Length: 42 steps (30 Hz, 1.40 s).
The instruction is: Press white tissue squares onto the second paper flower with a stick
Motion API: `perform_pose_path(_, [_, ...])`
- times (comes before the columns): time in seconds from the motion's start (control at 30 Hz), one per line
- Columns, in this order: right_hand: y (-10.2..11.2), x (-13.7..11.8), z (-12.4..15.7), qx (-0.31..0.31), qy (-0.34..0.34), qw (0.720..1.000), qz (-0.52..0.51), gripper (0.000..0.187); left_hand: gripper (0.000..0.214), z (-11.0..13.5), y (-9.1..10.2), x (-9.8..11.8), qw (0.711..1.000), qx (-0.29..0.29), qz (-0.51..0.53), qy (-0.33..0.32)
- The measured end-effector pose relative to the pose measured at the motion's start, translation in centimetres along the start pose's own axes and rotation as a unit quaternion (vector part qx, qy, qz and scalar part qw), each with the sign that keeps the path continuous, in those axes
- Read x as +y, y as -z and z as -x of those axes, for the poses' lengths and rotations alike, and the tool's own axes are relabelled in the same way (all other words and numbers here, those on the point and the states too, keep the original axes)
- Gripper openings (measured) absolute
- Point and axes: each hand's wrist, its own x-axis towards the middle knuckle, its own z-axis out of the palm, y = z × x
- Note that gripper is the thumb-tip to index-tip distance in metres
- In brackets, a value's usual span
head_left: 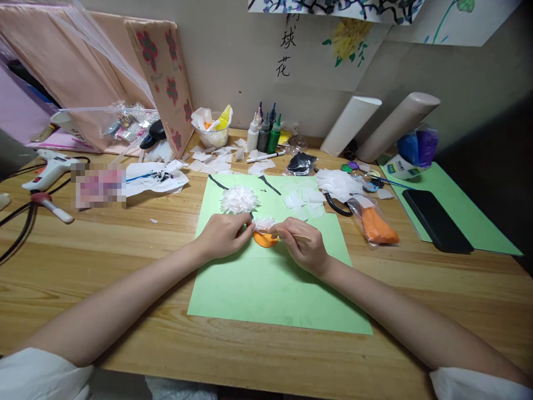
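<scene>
A sheet of green paper (275, 289) lies on the table under both hands. On it sit a round, fluffy white paper flower (239, 199), dark branch-like strips (270, 185) and a flat orange shape (265, 240) with a smaller white tuft (264, 223) at its upper edge. My left hand (227, 236) rests on the sheet, thumb and forefinger closed beside the tuft; what lies between them, if anything, is hidden. From the other side my right hand (303, 243) grips a thin wooden stick (302, 238), its tip close to the tuft and orange shape.
White paper squares (302, 200) lie at the sheet's upper right, by a bagged orange lump (378, 225). A black phone (436, 220) is farther right. Paint bottles (275, 136) and a plastic cup (212, 133) stand behind. At left is a glue gun (52, 166) with cables.
</scene>
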Motion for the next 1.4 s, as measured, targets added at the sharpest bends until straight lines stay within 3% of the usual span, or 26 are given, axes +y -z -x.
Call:
perform_pose_path(0.33, [0.18, 0.06, -0.07, -0.005, 0.087, 0.996, 0.003, 0.020, 0.025, -0.09, -0.13, -0.09, 1.000, 0.000, -0.008, 0.000])
perform_pose_path(0.6, [0.13, 0.00, -0.13, 0.010, 0.072, 0.997, 0.013, 0.022, 0.027, -0.15, -0.04, 0.02, 1.000, -0.002, -0.005, 0.002])
perform_pose_path(0.87, [-0.19, -0.04, 0.01, 0.011, -0.023, 1.000, 0.009, 0.023, 0.025, -0.13, -0.06, -0.03, 1.000, -0.014, 0.000, 0.009])
perform_pose_path(1.1, [0.05, 0.19, 0.27, 0.034, 0.041, 0.999, -0.002, 0.025, 0.024, -0.17, -0.02, 0.02, 1.000, -0.017, 0.002, 0.012])
perform_pose_path(1.4, [-0.12, 0.25, 0.06, 0.012, 0.059, 0.998, 0.024, 0.021, 0.024, -0.16, -0.10, -0.05, 1.000, -0.017, 0.005, 0.008])
